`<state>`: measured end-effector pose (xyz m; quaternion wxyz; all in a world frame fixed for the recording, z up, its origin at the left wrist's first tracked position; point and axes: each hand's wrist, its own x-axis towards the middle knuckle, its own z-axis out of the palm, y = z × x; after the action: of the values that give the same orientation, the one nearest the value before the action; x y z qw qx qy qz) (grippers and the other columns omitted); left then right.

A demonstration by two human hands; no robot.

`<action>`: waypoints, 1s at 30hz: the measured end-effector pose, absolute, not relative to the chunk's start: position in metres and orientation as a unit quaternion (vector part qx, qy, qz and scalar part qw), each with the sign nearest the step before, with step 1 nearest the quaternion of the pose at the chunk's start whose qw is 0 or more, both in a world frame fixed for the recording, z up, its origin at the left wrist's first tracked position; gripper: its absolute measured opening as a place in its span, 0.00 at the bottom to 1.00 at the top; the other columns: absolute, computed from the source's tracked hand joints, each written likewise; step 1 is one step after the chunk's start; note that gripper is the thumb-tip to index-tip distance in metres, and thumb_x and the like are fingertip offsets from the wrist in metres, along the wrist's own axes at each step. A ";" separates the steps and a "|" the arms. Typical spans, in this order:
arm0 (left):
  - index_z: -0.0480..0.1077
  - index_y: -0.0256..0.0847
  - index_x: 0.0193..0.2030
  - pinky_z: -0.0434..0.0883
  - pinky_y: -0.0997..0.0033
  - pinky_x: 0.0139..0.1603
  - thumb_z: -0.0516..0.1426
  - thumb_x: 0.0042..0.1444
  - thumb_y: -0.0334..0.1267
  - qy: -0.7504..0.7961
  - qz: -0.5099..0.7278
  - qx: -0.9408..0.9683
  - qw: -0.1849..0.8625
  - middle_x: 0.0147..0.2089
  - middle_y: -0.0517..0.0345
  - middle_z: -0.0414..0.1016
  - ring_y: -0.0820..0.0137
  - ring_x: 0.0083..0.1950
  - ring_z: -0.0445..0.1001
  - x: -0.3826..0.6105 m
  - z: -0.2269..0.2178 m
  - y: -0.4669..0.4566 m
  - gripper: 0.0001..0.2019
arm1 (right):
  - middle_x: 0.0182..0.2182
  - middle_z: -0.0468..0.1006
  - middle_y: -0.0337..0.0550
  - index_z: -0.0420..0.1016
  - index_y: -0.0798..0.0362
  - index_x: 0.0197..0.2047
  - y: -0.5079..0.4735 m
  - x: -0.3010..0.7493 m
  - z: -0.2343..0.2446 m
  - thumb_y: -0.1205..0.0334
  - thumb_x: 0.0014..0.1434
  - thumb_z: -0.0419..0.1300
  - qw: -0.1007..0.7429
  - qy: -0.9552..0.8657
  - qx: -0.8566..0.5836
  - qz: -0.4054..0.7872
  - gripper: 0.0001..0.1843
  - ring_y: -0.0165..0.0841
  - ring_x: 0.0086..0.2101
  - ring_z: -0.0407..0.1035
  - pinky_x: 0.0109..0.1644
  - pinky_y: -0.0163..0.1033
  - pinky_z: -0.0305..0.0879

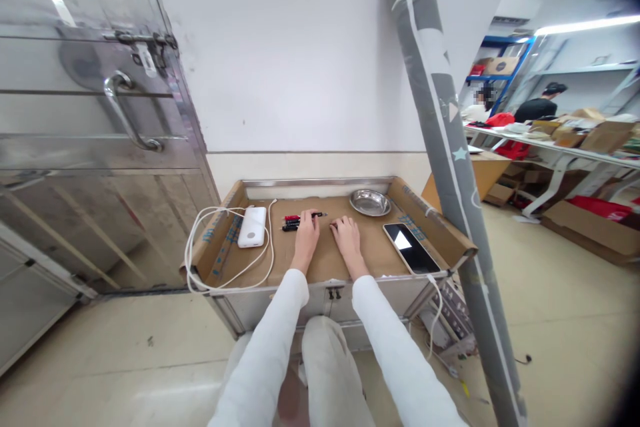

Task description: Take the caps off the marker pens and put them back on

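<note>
My left hand (306, 235) lies palm down on the cardboard-lined table (325, 257), fingers stretched toward a small bunch of red and black pens (300, 220) and touching them. My right hand (346, 235) rests flat beside it, fingers spread, holding nothing. Both arms wear white sleeves.
A white power bank (252, 226) with a looped white cable (200, 260) lies at the left. A metal dish (370, 202) sits at the back right, a phone (411, 248) at the right edge. A rolled grey mat (450, 167) leans at the right. Steel door at left; people at a far table.
</note>
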<state>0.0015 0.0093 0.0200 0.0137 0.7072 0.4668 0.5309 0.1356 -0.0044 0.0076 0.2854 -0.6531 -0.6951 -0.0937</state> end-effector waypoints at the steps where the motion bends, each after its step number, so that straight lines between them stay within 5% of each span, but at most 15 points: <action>1: 0.62 0.39 0.45 0.69 0.67 0.45 0.46 0.63 0.32 0.470 0.510 0.720 0.005 0.43 0.50 0.69 0.66 0.44 0.71 0.003 0.019 0.012 0.07 | 0.38 0.73 0.51 0.73 0.55 0.39 -0.006 0.135 0.009 0.63 0.62 0.51 0.274 -0.689 -0.663 -0.101 0.10 0.39 0.42 0.64 0.46 0.43 0.59; 8: 0.65 0.38 0.44 0.66 0.60 0.50 0.45 0.62 0.28 0.482 0.365 0.793 -0.073 0.43 0.48 0.72 0.62 0.45 0.72 0.012 0.012 0.028 0.09 | 0.38 0.73 0.52 0.73 0.54 0.38 -0.006 0.136 0.012 0.65 0.62 0.51 0.284 -0.691 -0.659 -0.086 0.09 0.39 0.40 0.65 0.45 0.43 0.58; 18: 0.65 0.36 0.43 0.64 0.62 0.49 0.45 0.60 0.24 0.536 0.311 0.782 -0.061 0.41 0.49 0.73 0.63 0.44 0.72 0.010 0.014 0.032 0.11 | 0.38 0.73 0.46 0.73 0.53 0.35 0.004 0.137 0.004 0.67 0.61 0.52 0.342 -0.748 -0.568 -0.017 0.08 0.35 0.39 0.66 0.45 0.38 0.62; 30: 0.66 0.37 0.36 0.64 0.57 0.47 0.47 0.62 0.33 0.537 0.295 0.781 -0.120 0.40 0.45 0.70 0.58 0.45 0.67 0.012 0.014 0.013 0.08 | 0.39 0.74 0.49 0.74 0.55 0.40 0.004 0.138 0.004 0.70 0.61 0.49 0.361 -0.739 -0.569 0.010 0.12 0.36 0.42 0.66 0.49 0.39 0.62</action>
<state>0.0118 0.0132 0.0142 -0.1202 0.7814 0.5368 0.2946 0.1377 0.0044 0.0043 0.3608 -0.5686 -0.7392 0.0097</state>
